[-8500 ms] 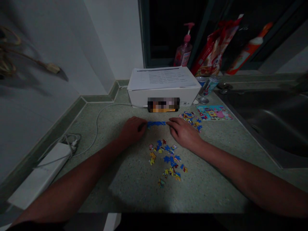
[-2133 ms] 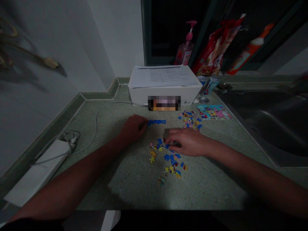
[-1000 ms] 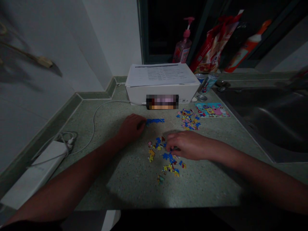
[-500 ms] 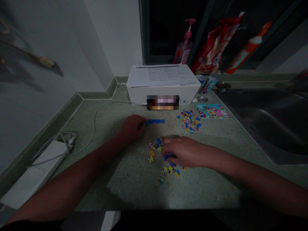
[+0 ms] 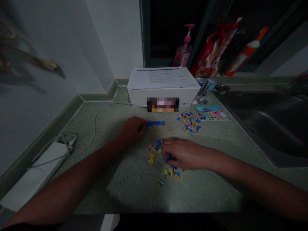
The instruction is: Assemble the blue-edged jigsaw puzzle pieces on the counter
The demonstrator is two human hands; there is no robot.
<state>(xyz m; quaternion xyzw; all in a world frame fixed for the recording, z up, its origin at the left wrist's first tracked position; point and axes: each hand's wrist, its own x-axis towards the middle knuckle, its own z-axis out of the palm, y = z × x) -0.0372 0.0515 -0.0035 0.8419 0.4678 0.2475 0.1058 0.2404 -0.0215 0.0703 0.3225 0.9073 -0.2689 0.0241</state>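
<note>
A short strip of joined blue puzzle pieces (image 5: 156, 123) lies on the counter before the box. At its left end is my left hand (image 5: 133, 130), fingers curled and the tips on the strip. My right hand (image 5: 184, 154) is lower and to the right, over loose puzzle pieces (image 5: 152, 157), its thumb and fingers bent together. A blue puzzle piece (image 5: 167, 159) shows between thumb and fingers; the palm hides other pieces. Several more loose pieces (image 5: 170, 172) lie just below this hand.
A heap of puzzle pieces (image 5: 190, 122) lies beside a colourful picture card (image 5: 213, 113). Behind stands a white box (image 5: 163, 93) with a phone (image 5: 163, 105) leaning on it. A charging cable (image 5: 94, 123) crosses at left by a power strip (image 5: 36, 173). The sink (image 5: 269, 118) is at right.
The view has tilted up slightly, so everything sits a little lower in the picture. Both hands keep nearly the same place and pose over the pieces.
</note>
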